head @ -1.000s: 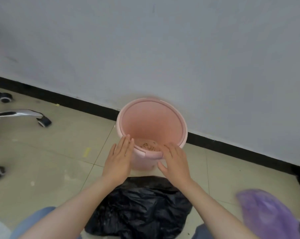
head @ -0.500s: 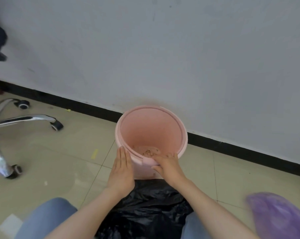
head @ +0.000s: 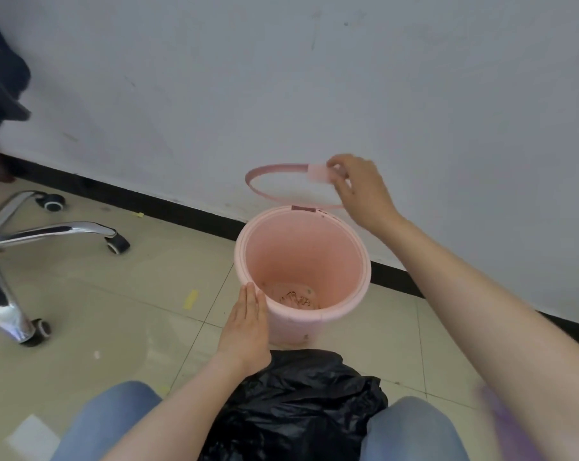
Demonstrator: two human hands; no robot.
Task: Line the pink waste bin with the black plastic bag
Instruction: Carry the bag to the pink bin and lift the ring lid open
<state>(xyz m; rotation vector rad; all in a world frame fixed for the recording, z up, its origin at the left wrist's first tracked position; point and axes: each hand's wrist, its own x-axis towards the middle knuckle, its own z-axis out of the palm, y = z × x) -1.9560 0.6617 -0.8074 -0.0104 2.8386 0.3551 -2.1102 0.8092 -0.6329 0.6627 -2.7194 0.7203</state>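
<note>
The pink waste bin stands on the tiled floor by the wall, with some debris at its bottom. Its pink rim ring is swung up on a hinge at the far side. My right hand pinches the ring's tab and holds it raised above the bin. My left hand lies flat against the bin's near left side, fingers straight. The crumpled black plastic bag rests on the floor between my knees, just in front of the bin.
A chrome office-chair base with castors stands to the left. A black skirting strip runs along the white wall. A blurred purple object shows at the lower right. Small scraps lie on the tiles.
My right hand has gone from the bin's near rim to the far side and lifted the rim ring up on its hinge. The left hand stays against the bin's side.
</note>
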